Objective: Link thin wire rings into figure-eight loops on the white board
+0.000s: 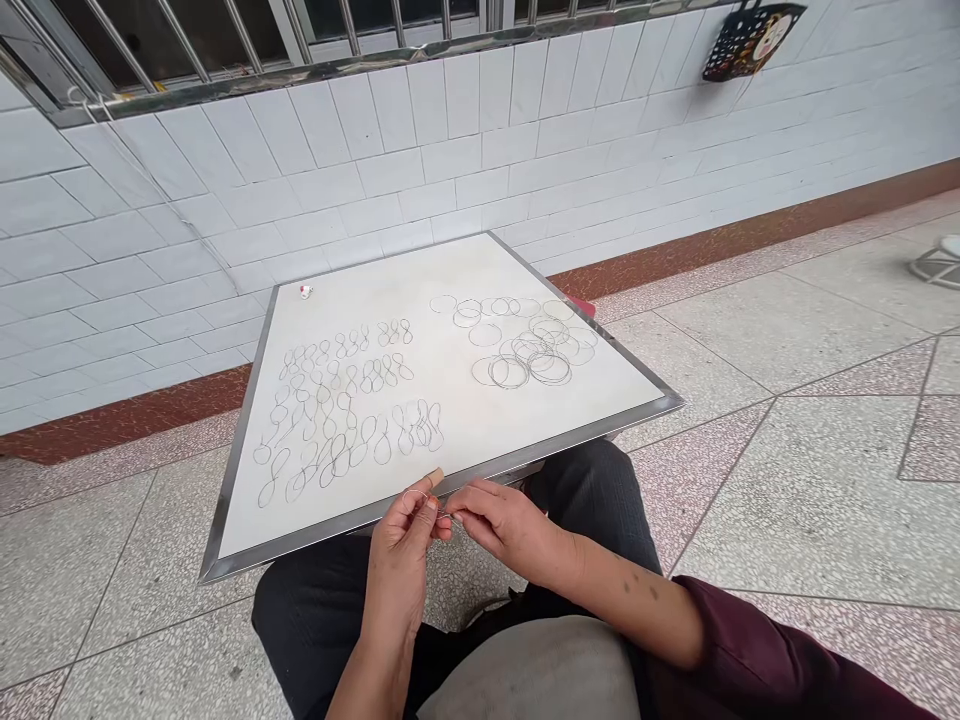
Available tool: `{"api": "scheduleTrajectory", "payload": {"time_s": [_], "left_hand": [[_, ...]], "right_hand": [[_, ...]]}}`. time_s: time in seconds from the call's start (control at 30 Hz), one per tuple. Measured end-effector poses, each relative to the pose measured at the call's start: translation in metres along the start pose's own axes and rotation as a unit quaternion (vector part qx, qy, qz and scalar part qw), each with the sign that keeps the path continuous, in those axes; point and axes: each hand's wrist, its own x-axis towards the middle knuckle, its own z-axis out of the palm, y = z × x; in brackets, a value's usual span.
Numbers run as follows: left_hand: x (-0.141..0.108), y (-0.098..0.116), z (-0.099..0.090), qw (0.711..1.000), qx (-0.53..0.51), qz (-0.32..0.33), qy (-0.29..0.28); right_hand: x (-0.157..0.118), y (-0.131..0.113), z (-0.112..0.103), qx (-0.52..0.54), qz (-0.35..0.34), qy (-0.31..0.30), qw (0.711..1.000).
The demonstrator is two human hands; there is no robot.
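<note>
A thin wire loop (415,492) is pinched between the thumb and fingers of my left hand (407,530), just off the table's front edge. My right hand (510,525) closes its thumb and fingertips on the same wire, close beside the left fingertips. One left finger wears a tan wrap. On the white table (450,270), rows of wires bent into figure-eight shapes (334,460) lie at the left. Plain round wire rings (510,372) overlap in a loose heap at the right.
A metal rim (645,405) edges the tabletop. A small white and red object (306,292) sits near its far left corner. Behind stands a tiled wall (465,150) with a barred window; a patterned bag (754,42) hangs there. A white stool (941,262) is at far right.
</note>
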Motion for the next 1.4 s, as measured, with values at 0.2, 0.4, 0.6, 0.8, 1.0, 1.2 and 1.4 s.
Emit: {"api": "scheduleTrajectory", "payload": {"time_s": [0.2,0.4,0.6,0.8,1.0,1.2,1.4], "left_hand": [[-0.001,-0.002,0.000,1.000,0.023,0.000,0.001],[-0.001,-0.004,0.002,1.000,0.007,-0.006,0.006],[-0.002,0.000,0.008,0.997,-0.070,-0.025,0.026],[-0.004,0.000,0.010,0.999,-0.036,-0.011,0.015],[-0.003,0.000,0.004,0.998,0.061,0.009,0.010],[-0.002,0.001,0.001,0.997,0.071,0.022,-0.009],[0.001,-0.001,-0.003,0.994,0.091,0.050,-0.037]], "right_hand": [[0.003,-0.002,0.000,0.024,0.010,0.018,1.000],[0.002,0.004,0.002,0.023,0.011,0.010,1.000],[0.001,0.005,0.003,0.010,0.014,0.002,1.000],[0.002,-0.003,0.001,0.038,0.068,0.005,0.997],[0.004,-0.004,0.005,0.175,0.158,-0.003,0.972],[0.005,0.002,0.003,0.233,0.207,-0.026,0.950],[0.004,0.008,0.004,0.281,0.220,-0.028,0.934]]}}
